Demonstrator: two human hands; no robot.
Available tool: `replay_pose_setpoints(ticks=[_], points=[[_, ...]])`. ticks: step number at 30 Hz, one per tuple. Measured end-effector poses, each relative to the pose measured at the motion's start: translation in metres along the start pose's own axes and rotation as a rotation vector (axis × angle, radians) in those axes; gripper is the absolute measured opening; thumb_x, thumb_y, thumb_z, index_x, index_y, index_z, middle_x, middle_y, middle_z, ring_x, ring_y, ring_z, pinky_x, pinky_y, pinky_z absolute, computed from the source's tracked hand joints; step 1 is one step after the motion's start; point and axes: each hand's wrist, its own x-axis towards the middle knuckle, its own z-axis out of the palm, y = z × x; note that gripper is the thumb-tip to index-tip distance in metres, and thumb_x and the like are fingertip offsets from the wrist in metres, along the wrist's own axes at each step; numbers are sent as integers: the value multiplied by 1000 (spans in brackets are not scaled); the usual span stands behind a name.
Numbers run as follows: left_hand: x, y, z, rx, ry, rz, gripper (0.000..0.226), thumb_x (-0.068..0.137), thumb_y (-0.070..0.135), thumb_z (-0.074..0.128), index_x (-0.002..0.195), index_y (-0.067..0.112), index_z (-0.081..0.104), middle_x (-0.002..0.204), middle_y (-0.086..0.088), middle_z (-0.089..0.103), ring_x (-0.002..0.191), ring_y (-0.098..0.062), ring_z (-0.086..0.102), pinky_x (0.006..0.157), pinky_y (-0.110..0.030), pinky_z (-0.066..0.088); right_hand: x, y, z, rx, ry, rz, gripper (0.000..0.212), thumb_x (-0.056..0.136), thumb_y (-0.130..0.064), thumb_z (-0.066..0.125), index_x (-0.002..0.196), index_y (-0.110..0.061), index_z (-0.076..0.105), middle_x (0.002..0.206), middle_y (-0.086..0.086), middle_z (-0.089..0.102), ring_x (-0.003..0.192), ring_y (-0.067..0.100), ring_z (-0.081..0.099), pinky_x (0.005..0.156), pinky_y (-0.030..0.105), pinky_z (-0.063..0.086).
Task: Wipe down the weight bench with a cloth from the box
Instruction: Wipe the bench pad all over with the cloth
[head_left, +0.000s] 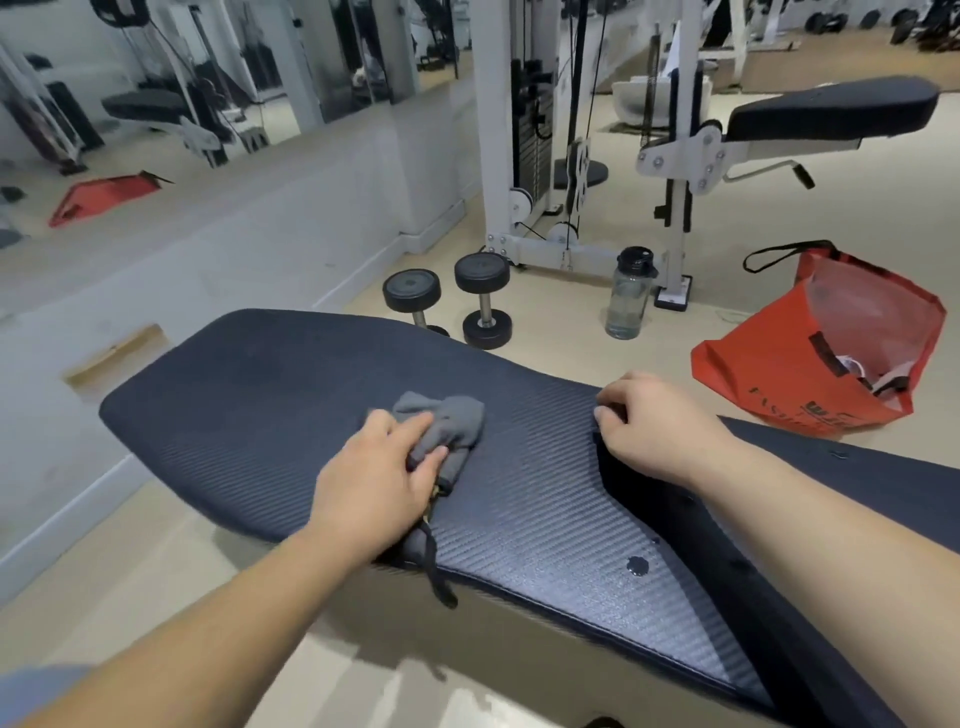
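Note:
The black ribbed weight bench pad stretches across the middle of the view. A crumpled grey cloth lies on its centre, and my left hand grips the cloth's near end with thumb and fingers while pressing it onto the pad. A dark cord hangs from under that hand over the bench's front edge. My right hand rests with curled fingers on the pad's far edge, beside the gap between the two pad sections, holding nothing I can make out.
A red bag stands open on the floor at right. Two black dumbbells and a clear water bottle sit beyond the bench. A white cable machine and another bench stand behind. A mirrored wall runs along the left.

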Motion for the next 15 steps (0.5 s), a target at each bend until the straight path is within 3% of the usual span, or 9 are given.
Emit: replay_pose_setpoints(ticks=[1, 3, 9, 11, 12, 15], points=[[-5, -6, 0, 1, 51, -203, 41, 96, 57, 46, 132, 40, 56, 115, -1, 52, 104, -30, 62, 77, -40, 52, -1, -8, 0, -1, -11, -20, 33, 98, -37, 50, 117, -22, 72, 124, 1, 61, 115, 28, 61, 98, 46, 53], [-25, 0, 1, 53, 67, -289, 38, 98, 56, 45, 129, 37, 56, 114, -2, 49, 105, -30, 61, 77, -40, 52, 0, -22, 2, -10, -38, -57, 33, 97, -40, 51, 115, -23, 72, 122, 1, 61, 114, 28, 61, 98, 47, 53], [-60, 9, -27, -47, -205, 258, 41, 96, 61, 45, 135, 48, 47, 110, 8, 48, 105, -20, 60, 80, -38, 54, 4, -49, 10, -38, -81, -59, 31, 96, -39, 53, 112, -22, 72, 121, 5, 61, 111, 29, 61, 96, 45, 54], [-36, -20, -34, 74, -221, 314, 42, 96, 63, 43, 135, 47, 48, 113, 5, 51, 104, -25, 62, 81, -41, 55, 7, -51, 15, -40, -78, -31, 31, 96, -40, 54, 111, -20, 72, 120, 5, 61, 111, 28, 59, 94, 44, 55], [-23, -34, -35, 153, -201, 221, 41, 97, 61, 42, 133, 43, 49, 116, 1, 51, 106, -28, 63, 81, -42, 55, 9, -52, 18, -41, -73, -20, 31, 96, -40, 54, 109, -20, 72, 119, 5, 61, 110, 28, 59, 93, 43, 55], [7, -53, -25, 232, -84, -283, 41, 104, 50, 38, 128, 19, 50, 127, -12, 51, 106, -39, 64, 76, -42, 48, 15, -55, 22, -56, -54, -17, 30, 96, -40, 54, 109, -20, 71, 118, 4, 61, 108, 28, 60, 92, 43, 54]])
